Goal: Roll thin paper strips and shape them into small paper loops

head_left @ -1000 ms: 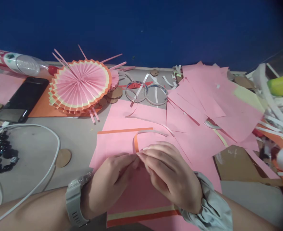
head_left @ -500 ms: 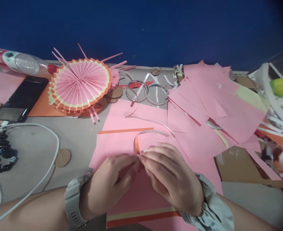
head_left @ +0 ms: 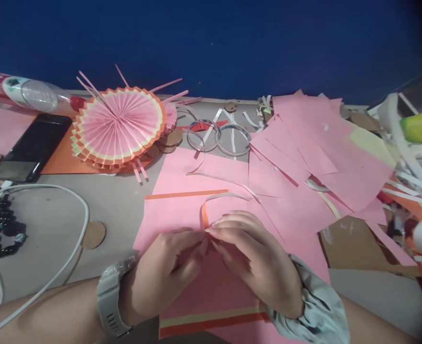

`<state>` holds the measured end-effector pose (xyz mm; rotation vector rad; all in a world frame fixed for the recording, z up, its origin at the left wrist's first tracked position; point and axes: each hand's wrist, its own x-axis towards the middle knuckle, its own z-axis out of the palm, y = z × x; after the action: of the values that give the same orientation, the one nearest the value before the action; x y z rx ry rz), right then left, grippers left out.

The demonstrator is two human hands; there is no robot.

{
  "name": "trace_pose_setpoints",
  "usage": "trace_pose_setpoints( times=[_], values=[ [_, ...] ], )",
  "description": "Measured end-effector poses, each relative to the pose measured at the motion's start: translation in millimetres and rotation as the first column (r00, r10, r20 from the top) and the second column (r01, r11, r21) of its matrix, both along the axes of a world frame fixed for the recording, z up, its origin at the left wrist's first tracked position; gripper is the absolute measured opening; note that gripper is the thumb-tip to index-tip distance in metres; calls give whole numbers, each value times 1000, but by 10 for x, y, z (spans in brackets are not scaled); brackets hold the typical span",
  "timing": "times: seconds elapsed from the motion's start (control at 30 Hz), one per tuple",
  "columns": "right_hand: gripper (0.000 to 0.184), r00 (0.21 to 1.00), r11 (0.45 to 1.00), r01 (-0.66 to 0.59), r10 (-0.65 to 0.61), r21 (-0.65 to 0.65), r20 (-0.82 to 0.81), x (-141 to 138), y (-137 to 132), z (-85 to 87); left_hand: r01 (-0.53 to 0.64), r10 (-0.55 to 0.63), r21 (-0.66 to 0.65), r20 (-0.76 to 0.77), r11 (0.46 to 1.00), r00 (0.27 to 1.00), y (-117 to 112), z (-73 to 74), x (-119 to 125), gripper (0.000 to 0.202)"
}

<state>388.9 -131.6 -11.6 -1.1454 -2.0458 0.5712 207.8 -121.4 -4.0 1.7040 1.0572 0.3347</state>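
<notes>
Your left hand [head_left: 164,267] and right hand [head_left: 254,260] both pinch the foot of the thin curling orange paper strip [head_left: 204,216] above the pink paper sheet [head_left: 167,215]; it looks light, floppy and tearable, so grip gently near that end.

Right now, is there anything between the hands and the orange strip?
Nothing visible does. The left hand and right hand pinch the orange strip at its lower end, over the pink sheet; the rest of the strip curls up free.

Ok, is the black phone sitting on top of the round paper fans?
No, the black phone lies on an orange sheet, left of the round paper fans.
</notes>
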Motion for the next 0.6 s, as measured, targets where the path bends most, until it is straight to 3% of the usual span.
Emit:
trace_pose_setpoints(
  times=[0.2, 0.4, 0.6],
  values=[
    [18, 999, 1000, -16, 16, 18, 52, 6, -10, 11, 55, -55, 45, 0, 997, 998, -16, 6, -3, 15],
    [18, 972, 993, -21, -6, 114, 233, 14, -80, 97, 148, -150, 183, 0, 972, 989, -34, -20, -12, 15],
    [20, 976, 994, -35, 11, 108, 219, 28, -107, 94, 178, -175, 241, -35, 954, 984, -38, -28, -28, 15]
  ],
)
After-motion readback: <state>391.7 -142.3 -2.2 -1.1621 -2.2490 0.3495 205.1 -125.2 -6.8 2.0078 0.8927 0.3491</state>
